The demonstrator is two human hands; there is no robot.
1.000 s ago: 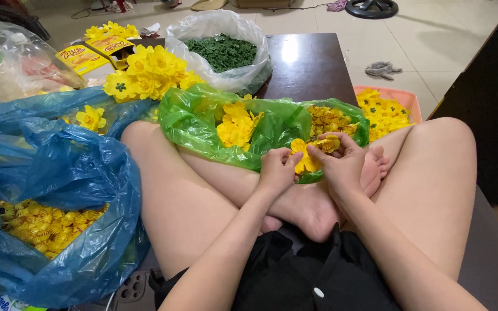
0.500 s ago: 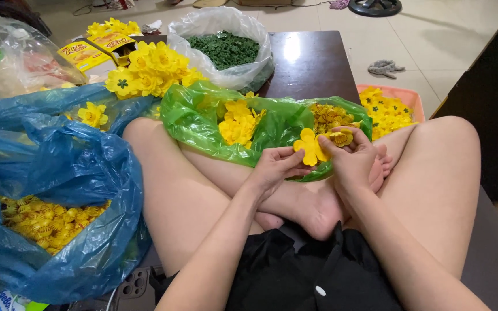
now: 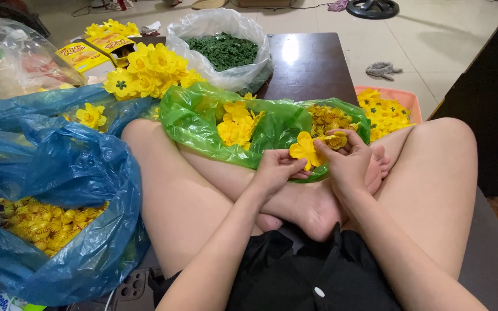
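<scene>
A person sits cross-legged. Their left hand (image 3: 275, 167) and right hand (image 3: 350, 158) meet over the lap, fingers pinched together on a yellow fabric flower (image 3: 305, 148). At twelve o'clock from it lies a green bag (image 3: 194, 118) of petals; at nine o'clock, a blue bag (image 3: 53, 173).

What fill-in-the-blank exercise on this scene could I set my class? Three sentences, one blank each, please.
1. The left hand and right hand hold a ____ flower between them.
2. The clear bag on the dark table holds small ____ pieces.
3. The flower pieces just beyond the hands lie in a ____ bag.

Missing words: yellow; green; green
</scene>
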